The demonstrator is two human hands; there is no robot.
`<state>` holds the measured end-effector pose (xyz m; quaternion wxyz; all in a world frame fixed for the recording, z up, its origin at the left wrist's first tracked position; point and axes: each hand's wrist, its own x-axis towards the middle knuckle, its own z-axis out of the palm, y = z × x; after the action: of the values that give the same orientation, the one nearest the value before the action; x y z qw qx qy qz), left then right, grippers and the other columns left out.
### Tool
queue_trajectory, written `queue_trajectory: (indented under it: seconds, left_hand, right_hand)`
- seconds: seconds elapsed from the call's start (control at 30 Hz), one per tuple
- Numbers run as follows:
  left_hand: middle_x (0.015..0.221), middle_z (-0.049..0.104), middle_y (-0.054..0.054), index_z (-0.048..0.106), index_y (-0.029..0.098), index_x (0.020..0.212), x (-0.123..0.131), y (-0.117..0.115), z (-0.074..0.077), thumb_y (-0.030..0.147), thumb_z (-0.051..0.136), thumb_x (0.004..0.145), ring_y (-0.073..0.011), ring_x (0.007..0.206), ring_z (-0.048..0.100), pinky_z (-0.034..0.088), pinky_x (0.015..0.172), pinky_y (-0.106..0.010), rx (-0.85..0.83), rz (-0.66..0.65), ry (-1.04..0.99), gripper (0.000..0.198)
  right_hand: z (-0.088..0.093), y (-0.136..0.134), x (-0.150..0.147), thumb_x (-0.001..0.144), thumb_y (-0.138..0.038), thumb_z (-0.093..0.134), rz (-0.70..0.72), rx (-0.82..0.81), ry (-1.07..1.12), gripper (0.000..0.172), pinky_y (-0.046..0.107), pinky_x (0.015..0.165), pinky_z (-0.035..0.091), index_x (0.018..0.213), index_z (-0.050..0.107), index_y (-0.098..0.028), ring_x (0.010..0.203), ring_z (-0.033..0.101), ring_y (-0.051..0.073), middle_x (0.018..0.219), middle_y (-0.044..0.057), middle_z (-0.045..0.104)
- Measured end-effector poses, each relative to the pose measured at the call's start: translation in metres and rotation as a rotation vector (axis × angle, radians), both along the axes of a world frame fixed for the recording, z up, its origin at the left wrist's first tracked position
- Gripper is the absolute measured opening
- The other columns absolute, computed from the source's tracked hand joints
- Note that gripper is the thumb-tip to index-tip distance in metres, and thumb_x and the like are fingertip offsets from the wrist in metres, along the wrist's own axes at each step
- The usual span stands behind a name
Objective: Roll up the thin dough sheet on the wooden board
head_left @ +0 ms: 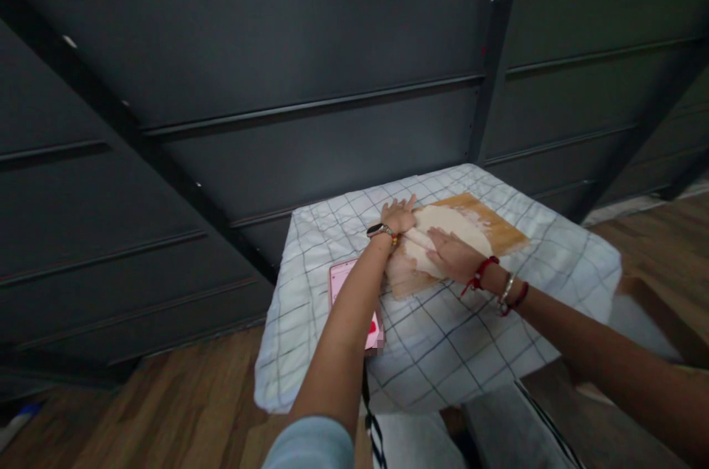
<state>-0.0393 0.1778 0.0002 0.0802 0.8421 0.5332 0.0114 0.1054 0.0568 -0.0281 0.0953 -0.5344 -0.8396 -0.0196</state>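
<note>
- I am pressing my left hand (399, 216) and right hand (451, 255), fingers spread flat, on the dough (443, 229).
- Dough is lying on a board (501, 231) on the worktop (443, 351); a phone (339, 278) is lying beside it.

My left hand (399, 216) and right hand (451, 255) lie flat on the pale flattened dough sheet (443, 233) covering most of the tan wooden board (498, 229). The pink flat phone (354, 292) blocks the near-left part of the white checked tablecloth (443, 351). The cloth's near and right edges lie open; the dark grey panelled wall (310, 107) closes the far edge.
</note>
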Motion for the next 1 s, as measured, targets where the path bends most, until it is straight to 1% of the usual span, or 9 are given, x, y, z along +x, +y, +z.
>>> queue_trajectory:
  seconds: [0.1, 0.23, 0.33, 0.43, 0.63, 0.73, 0.9, 1.0]
  left_hand:
    - [0.146, 0.034, -0.007, 0.015, 0.023, 0.148, -0.006, -0.008, 0.0, 0.028, 0.039, 0.082, -0.0271, 0.137, 0.021, 0.014, 0.109, -0.052, 0.031, -0.005, -0.026, 0.071]
    - [0.147, 0.033, -0.006, 0.019, 0.021, 0.148, -0.013, -0.019, -0.003, 0.024, 0.038, 0.082, -0.029, 0.138, 0.018, 0.014, 0.109, -0.051, 0.043, 0.019, -0.053, 0.068]
    - [0.146, 0.035, -0.006, 0.023, 0.019, 0.147, -0.017, -0.023, -0.006, 0.023, 0.037, 0.084, -0.0307, 0.138, 0.016, 0.016, 0.109, -0.051, 0.07, 0.021, -0.065, 0.065]
    - [0.145, 0.037, -0.006, 0.025, 0.019, 0.146, -0.022, -0.024, -0.01, 0.023, 0.037, 0.084, -0.0319, 0.138, 0.016, 0.019, 0.109, -0.05, 0.1, 0.024, -0.072, 0.063]
    - [0.144, 0.038, -0.007, 0.029, 0.016, 0.145, -0.031, -0.026, -0.017, 0.025, 0.032, 0.089, -0.03, 0.136, 0.021, 0.017, 0.11, -0.049, 0.17, 0.003, -0.113, 0.057]
    - [0.144, 0.038, -0.008, 0.031, 0.014, 0.144, -0.035, -0.03, -0.019, 0.026, 0.03, 0.089, -0.0305, 0.135, 0.024, 0.019, 0.109, -0.047, 0.201, 0.014, -0.141, 0.056]
    - [0.138, 0.044, -0.012, 0.033, 0.011, 0.142, -0.042, -0.034, -0.02, 0.022, 0.028, 0.088, -0.0246, 0.128, 0.037, 0.025, 0.107, -0.042, 0.233, 0.037, -0.212, 0.056]
    - [0.137, 0.045, -0.013, 0.031, 0.008, 0.143, -0.048, -0.036, -0.02, 0.019, 0.028, 0.086, -0.0217, 0.126, 0.04, 0.026, 0.107, -0.039, 0.216, 0.06, -0.244, 0.058]
  right_hand:
    - [0.009, -0.009, -0.006, 0.092, -0.029, 0.032, 0.007, -0.042, -0.077, 0.058, 0.041, 0.105, 0.031, 0.137, 0.035, 0.008, 0.13, 0.036, 0.029, 0.138, 0.023, 0.041]
    - [0.017, -0.022, -0.015, 0.091, -0.029, 0.032, -0.034, 0.002, -0.123, 0.058, 0.04, 0.105, 0.033, 0.137, 0.037, 0.005, 0.129, 0.037, 0.029, 0.139, 0.022, 0.04]
    - [0.015, -0.028, -0.02, 0.09, -0.029, 0.032, -0.037, 0.06, -0.13, 0.058, 0.036, 0.105, 0.033, 0.137, 0.037, 0.005, 0.128, 0.039, 0.028, 0.138, 0.023, 0.04]
    - [0.011, -0.033, -0.025, 0.09, -0.031, 0.034, -0.059, 0.116, -0.102, 0.059, 0.033, 0.103, 0.036, 0.138, 0.037, 0.003, 0.127, 0.04, 0.026, 0.137, 0.022, 0.042]
    - [0.011, -0.044, -0.037, 0.089, -0.031, 0.036, -0.109, 0.149, -0.09, 0.058, 0.039, 0.098, 0.039, 0.139, 0.039, -0.001, 0.128, 0.037, 0.033, 0.137, 0.021, 0.042]
    - [0.009, -0.048, -0.042, 0.09, -0.03, 0.037, -0.131, 0.153, -0.077, 0.057, 0.041, 0.096, 0.039, 0.14, 0.039, -0.003, 0.127, 0.037, 0.036, 0.138, 0.021, 0.041]
    - [0.008, -0.053, -0.05, 0.089, -0.03, 0.037, -0.126, 0.151, -0.051, 0.058, 0.044, 0.096, 0.038, 0.14, 0.038, -0.002, 0.121, 0.042, 0.038, 0.139, 0.022, 0.039]
    - [0.011, -0.058, -0.056, 0.088, -0.03, 0.04, -0.116, 0.121, -0.037, 0.06, 0.045, 0.096, 0.038, 0.14, 0.037, -0.001, 0.117, 0.046, 0.037, 0.141, 0.023, 0.035]
